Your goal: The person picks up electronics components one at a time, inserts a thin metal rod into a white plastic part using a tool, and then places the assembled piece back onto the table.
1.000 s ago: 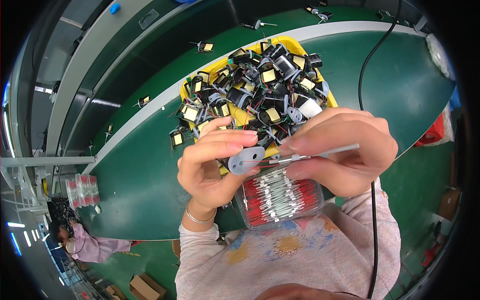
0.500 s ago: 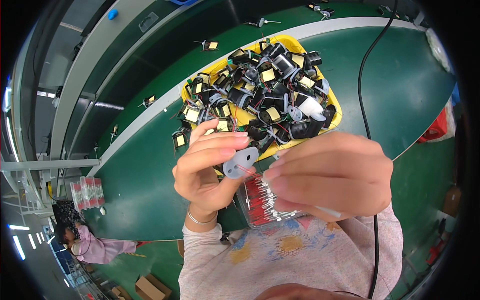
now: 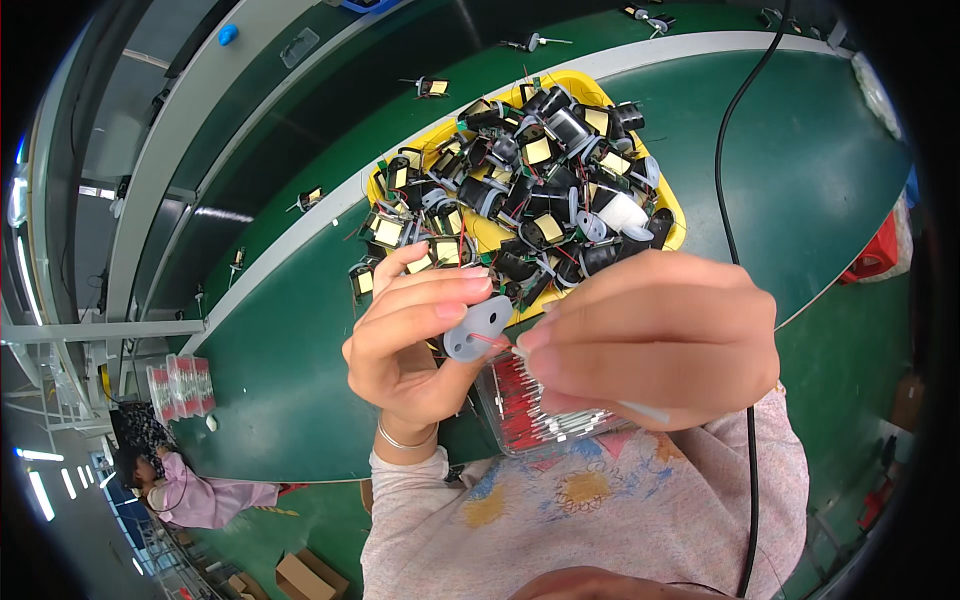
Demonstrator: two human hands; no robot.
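My left hand [image 3: 415, 335] pinches a grey oval plastic cap [image 3: 478, 328] with small round holes, part of a dark assembly mostly hidden behind the fingers. Thin red wires [image 3: 490, 341] run from one hole to the fingertips of my right hand [image 3: 655, 340]. That hand is closed on the wires, and a small whitish tip shows at its fingers. Below its palm pokes out a pale strip [image 3: 645, 411], whose other end is hidden. Beneath both hands a clear plastic box [image 3: 505, 440] holds red and white wire leads, partly covered by my right hand.
Beyond my hands, a yellow tray [image 3: 672, 215] is heaped with black assemblies bearing grey caps. A black cable [image 3: 722, 180] crosses the green table [image 3: 290, 400]. Similar assemblies lie along the far strip [image 3: 432, 88]. Stacked clear boxes [image 3: 182, 385] stand left, near another person [image 3: 205, 490].
My right hand has moved slightly left and up, its fingertips nearer the grey cap. Less of the red wires shows between the hands. The left hand keeps its hold.
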